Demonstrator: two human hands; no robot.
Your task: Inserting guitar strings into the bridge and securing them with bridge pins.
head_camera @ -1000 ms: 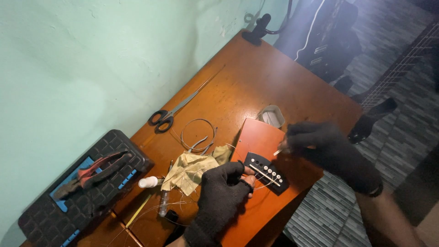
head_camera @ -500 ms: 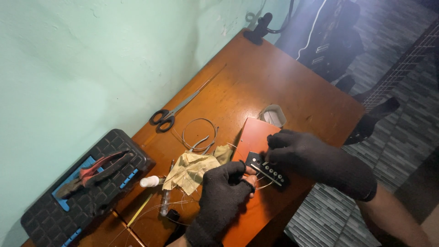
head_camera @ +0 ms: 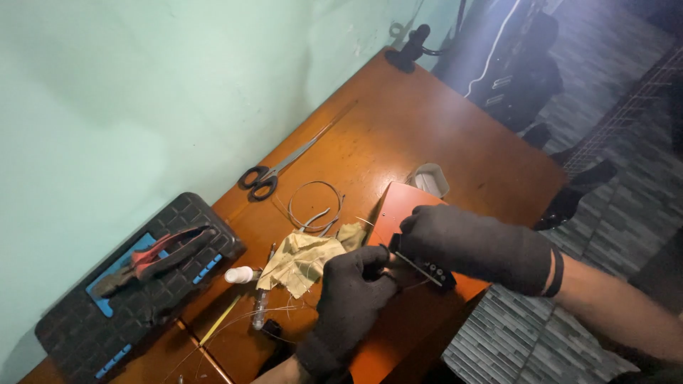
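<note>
At the far left of your view a black ribbed tool case lies on the wooden surface against the pale green wall, with red-handled pliers resting on its blue insert. Just right of it stand a small white-capped bottle and a thin yellow stick, and farther back black-handled scissors lie near the wall. Next comes a crumpled yellow cloth with a loose coil of wire just behind it. Your gloved left hand comes up from the bottom edge, its fingers curled and pressed together around the near end of a small black bridge piece with pale pins along it. That piece lies on an orange-brown wooden block at the front edge of the surface, between your two hands. Your gloved right hand reaches in from the right and covers the piece from above, fingers bent down onto it; whether they pinch it or only press on it you cannot tell from here. Behind the block sits a small white cup, and at the far corner a black clamp-like fitting stands on the surface.
</note>
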